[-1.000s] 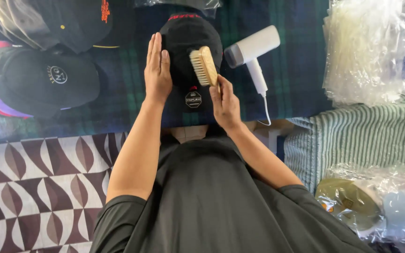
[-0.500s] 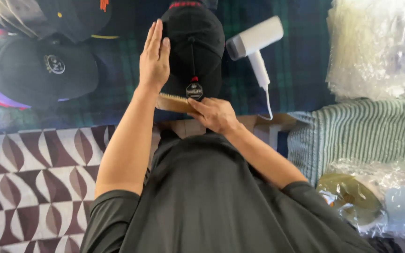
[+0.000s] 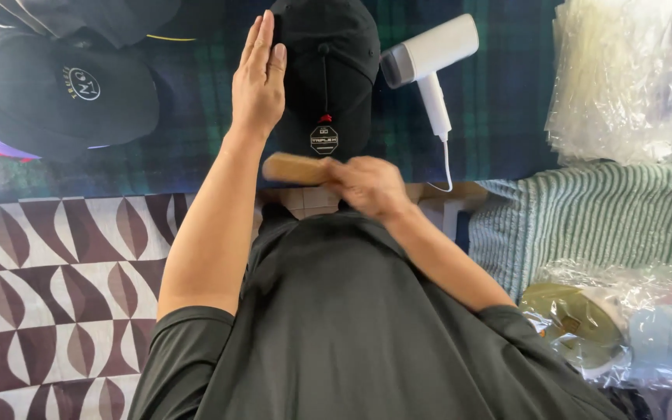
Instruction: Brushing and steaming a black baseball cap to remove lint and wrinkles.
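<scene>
A black cap (image 3: 328, 70) with a hanging tag lies on the dark plaid cloth (image 3: 499, 109) straight ahead. My left hand (image 3: 258, 78) rests flat on the cap's left side, fingers straight and together. My right hand (image 3: 367, 185) grips a wooden brush (image 3: 293, 169) held sideways at the cap's near edge, just below the tag. The hand is motion-blurred and covers the brush's right end.
A white hair dryer (image 3: 429, 66) lies right of the cap, its cord trailing toward me. More dark caps (image 3: 64, 93) sit at the left. Clear plastic bags (image 3: 624, 78) are piled at the right, above a striped green cloth (image 3: 585, 218) and bagged caps (image 3: 585, 327).
My right hand has drawn the brush down from the cap's crown to its near edge, turning it sideways. The left hand has stayed flat on the cap.
</scene>
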